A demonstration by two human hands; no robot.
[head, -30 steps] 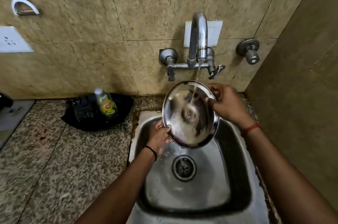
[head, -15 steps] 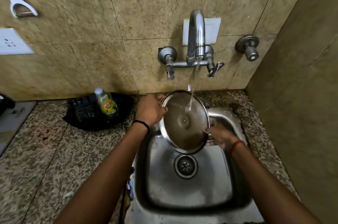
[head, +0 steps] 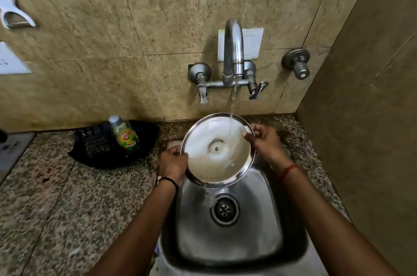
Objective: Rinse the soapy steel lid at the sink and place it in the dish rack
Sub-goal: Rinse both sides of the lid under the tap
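**Steel lid under running water, held over the sink**

Steel lid (head: 217,151): round, shallow, with a narrow raised rim and a small rivet at its centre. Its upward face is wet and reflects a pale, milky sheen. It is tilted, with the 6 o'clock edge lowest, and it sits above the back half of the sink (head: 291,228). Water from the tap (head: 233,50) strikes the lid near 1 o'clock, and a thin sheet of water leaves the rim at 6 o'clock and falls into the basin.

Left to right:

- Black tray (head: 144,140), on the granite counter (head: 45,196) at the lid's 9 o'clock. It holds a green dish-soap bottle (head: 125,134) with a grey cap, upright, and a dark scrubber (head: 97,147) beside the bottle.
- Left hand (head: 172,163): grips the lid rim at 8 o'clock. The fingers are curled and pressed together around the edge. A black band circles the wrist.
- Sink: stainless steel, with a round strainer drain (head: 225,209) directly below the lid's low edge. The basin holds only running water.
- Right hand (head: 265,140): pinches the lid rim at 3 o'clock, with the thumb on the upper face and the fingers curled behind. A red thread circles the wrist.
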